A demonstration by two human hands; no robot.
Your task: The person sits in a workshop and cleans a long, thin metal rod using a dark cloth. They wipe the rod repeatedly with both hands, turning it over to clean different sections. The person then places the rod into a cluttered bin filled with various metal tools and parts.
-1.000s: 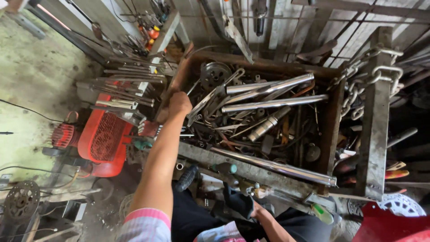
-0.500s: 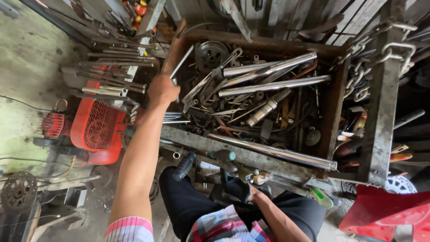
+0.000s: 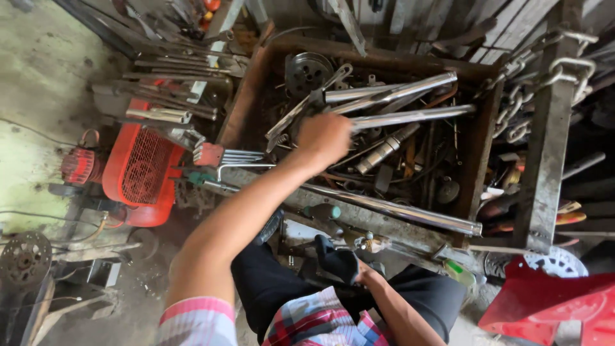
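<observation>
Chrome tubes lie just right of my left hand, long axis pointing right; its grip I cannot tell.

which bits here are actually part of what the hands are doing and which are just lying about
In hand:
- left hand, reaching into the rusty metal bin
- chrome tubes and scrap beside that hand
- right hand low, by a black cloth

Lying about:
- red motor unit
- chain
- sprocket

A metal workshop: a rusty steel bin heaped with chrome tubes, heavy chain, steel rods, a red motor unit.
</observation>
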